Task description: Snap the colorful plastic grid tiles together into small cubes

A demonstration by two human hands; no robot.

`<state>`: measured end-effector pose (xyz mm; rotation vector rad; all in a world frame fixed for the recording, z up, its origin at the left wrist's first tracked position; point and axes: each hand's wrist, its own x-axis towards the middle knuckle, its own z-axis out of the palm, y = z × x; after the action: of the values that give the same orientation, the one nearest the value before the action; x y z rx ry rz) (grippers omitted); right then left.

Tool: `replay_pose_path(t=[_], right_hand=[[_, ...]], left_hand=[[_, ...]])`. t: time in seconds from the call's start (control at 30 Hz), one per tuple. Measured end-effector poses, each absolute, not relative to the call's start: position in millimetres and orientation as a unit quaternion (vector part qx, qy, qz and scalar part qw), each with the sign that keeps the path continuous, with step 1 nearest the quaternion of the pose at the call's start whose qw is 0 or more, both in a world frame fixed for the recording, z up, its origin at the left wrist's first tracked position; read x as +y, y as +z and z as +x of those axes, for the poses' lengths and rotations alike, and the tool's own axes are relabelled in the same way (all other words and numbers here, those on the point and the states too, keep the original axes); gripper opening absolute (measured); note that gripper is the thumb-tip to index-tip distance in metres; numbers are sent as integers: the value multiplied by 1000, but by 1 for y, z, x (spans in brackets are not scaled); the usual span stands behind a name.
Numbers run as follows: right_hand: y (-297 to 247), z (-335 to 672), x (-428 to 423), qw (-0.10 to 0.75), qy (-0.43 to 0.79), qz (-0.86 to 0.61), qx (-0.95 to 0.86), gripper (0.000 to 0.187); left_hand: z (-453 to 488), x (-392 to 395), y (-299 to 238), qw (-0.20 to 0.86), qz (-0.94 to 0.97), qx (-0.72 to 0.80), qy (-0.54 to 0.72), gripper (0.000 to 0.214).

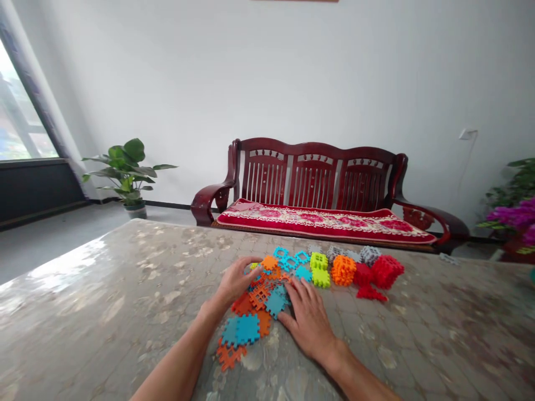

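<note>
While the left hand curls beside an orange tile, whether it grips anything cannot be told; the right hand, thumb and fingers apart, lies at the edge of a blue tile. Both tiles are in a loose pile on the table. Rightward sit yellow-green pieces, an orange stack and red pieces.

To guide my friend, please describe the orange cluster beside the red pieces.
On the table, before the wooden bench, look past the right hand. The orange cluster sits between lime pieces and red pieces; in that row, it alone is orange.
</note>
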<state>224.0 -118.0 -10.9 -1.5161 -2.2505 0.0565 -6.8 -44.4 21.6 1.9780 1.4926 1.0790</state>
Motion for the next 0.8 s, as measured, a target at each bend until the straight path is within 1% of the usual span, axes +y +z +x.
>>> replay_pose_path(t=[0.1, 0.23, 0.37, 0.43, 0.5, 0.63, 0.8], right_hand=[[-14, 225, -117, 222, 17, -554, -802, 64], [-16, 226, -116, 231, 19, -555, -799, 62], [-19, 225, -114, 243, 17, -557, -794, 58], [-21, 224, -113, 245, 18, -567, -786, 59], [-22, 223, -112, 239, 25, -578, -780, 60], [-19, 221, -111, 219, 35, -582, -783, 60], [-14, 220, -113, 202, 43, -579, -789, 57]], left_hand=[[-2, -52, 30, 200, 749, 527, 347, 37], [4, -80, 40, 133, 807, 503, 278, 50], [7, -121, 26, 61, 846, 486, 211, 84], [6, -138, 12, 38, 859, 472, 194, 94], [4, -148, -2, 26, 865, 469, 176, 98], [-5, -145, -13, -8, 865, 474, 165, 88], [-23, -119, -8, -59, 876, 449, 164, 72]])
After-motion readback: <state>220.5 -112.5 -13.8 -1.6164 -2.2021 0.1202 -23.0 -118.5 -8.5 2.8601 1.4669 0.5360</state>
